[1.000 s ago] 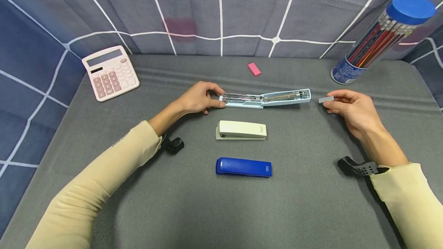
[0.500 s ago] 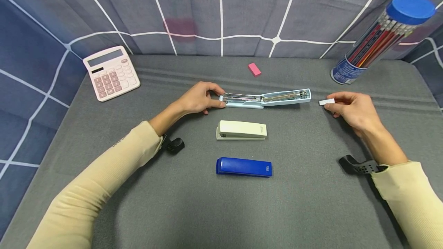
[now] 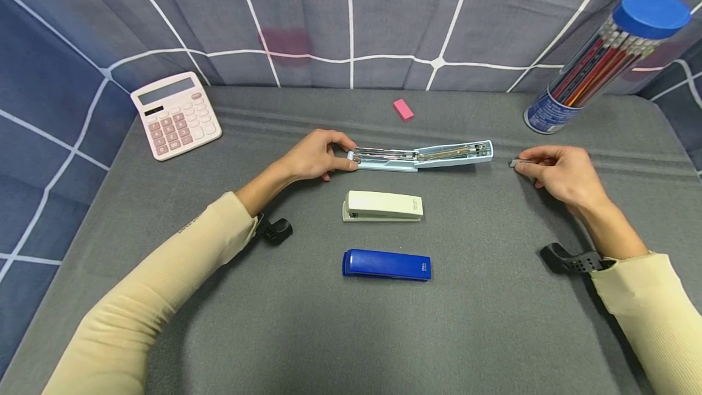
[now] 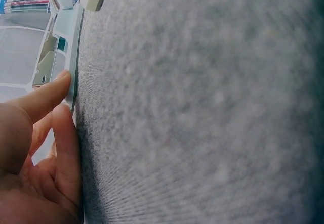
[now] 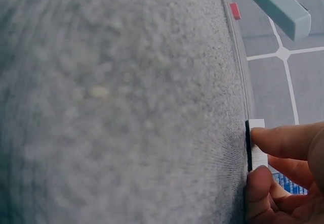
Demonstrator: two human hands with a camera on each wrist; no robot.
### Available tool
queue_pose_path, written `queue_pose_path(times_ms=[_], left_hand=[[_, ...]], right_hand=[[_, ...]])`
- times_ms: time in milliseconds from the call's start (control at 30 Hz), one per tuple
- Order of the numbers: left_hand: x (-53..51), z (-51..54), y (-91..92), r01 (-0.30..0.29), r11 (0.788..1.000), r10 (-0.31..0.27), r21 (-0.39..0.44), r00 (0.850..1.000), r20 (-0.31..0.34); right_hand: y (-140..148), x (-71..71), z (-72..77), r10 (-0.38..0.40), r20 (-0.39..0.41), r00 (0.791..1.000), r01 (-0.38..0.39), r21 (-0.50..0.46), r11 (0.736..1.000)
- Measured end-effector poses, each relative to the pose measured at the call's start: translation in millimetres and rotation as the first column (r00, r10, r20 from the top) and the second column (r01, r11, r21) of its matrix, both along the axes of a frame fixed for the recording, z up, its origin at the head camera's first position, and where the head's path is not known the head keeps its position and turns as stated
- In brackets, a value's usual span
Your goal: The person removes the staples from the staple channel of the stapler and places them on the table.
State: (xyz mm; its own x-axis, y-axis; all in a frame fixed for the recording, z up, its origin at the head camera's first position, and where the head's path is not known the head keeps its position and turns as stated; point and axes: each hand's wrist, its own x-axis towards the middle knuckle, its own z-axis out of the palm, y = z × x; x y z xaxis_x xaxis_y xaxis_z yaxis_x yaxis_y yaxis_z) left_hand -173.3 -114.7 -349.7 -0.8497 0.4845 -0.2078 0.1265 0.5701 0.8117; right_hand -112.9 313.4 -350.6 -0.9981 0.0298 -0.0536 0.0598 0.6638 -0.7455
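Note:
A light blue stapler (image 3: pixel 386 166) lies opened out on the grey cloth, its lid (image 3: pixel 455 158) swung back to the right and its metal channel showing. My left hand (image 3: pixel 314 155) pinches the stapler's left end between thumb and fingers; the left wrist view has the thumb on its side. To the right of the lid, apart from it, my right hand (image 3: pixel 566 177) holds a small strip of staples (image 5: pixel 259 157) between thumb and fingertips, close to the cloth. In the head view only the strip's tip shows past the fingers.
Nearer me lie a cream stapler (image 3: pixel 382 206) and a blue stapler (image 3: pixel 386 264), both closed. Behind the light blue one is a pink eraser (image 3: pixel 403 110). A pink calculator (image 3: pixel 177 116) sits at back left, a blue-capped tub of pencils (image 3: pixel 595 72) at back right.
The right hand has turned the strip of staples in its fingers, so less of it shows now, and shifted slightly right. The left hand and the light blue stapler have stayed put.

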Motion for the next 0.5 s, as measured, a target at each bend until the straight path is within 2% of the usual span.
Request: queue_pose_path(times_ms=[267,500], left_hand=[[0.1,0.1,0.5,0.0,1.0,0.0,0.002,1.0,0.002],[0.9,1.4,-0.3,0.002,1.0,-0.002,-0.001,1.0,0.007]], right_hand=[[-0.8,-0.9,-0.6,-0.007,0.0,1.0,0.007,0.022,1.0],[-0.1,-2.6,0.1,0.024,0.002,1.0,-0.024,0.067,0.997]])
